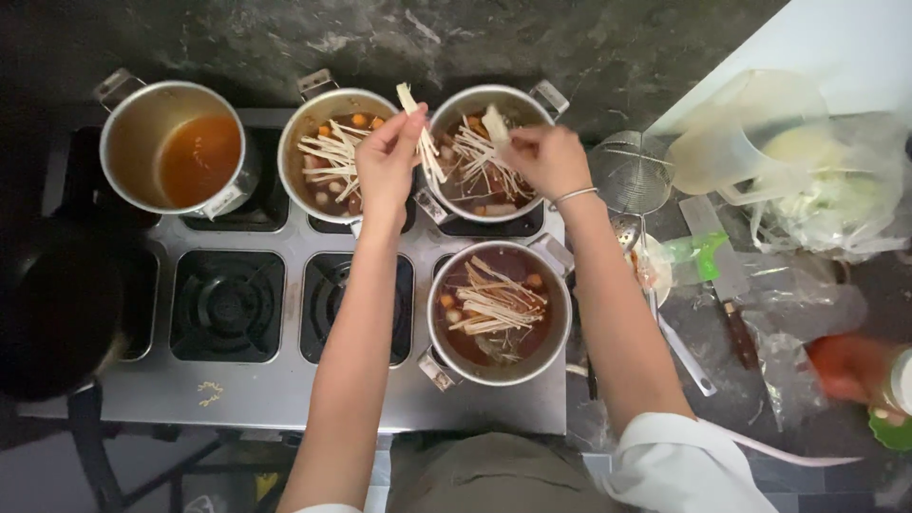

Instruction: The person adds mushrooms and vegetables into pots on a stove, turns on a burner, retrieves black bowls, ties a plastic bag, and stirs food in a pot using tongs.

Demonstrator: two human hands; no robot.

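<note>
My left hand (pixel 388 157) holds a small bunch of white enoki mushrooms (pixel 421 133) between two metal pots at the back of the stove. My right hand (pixel 543 157) pinches another piece of mushroom (pixel 495 123) over the back right pot (pixel 532 100), which holds dark broth, mushroom strands and orange pieces. The back middle pot (pixel 313 109) and the front right pot (pixel 560 342) hold the same kind of filling. A thin bangle sits on my right wrist.
A back left pot (pixel 123 133) holds only orange-red broth. A steel stove (pixel 285 380) has two bare burners in front. A dark pan (pixel 57 313) sits at left. At right are a wire strainer (pixel 632 171), cleaver (pixel 722 275), plastic jug (pixel 741 142) and bagged greens (pixel 836 199).
</note>
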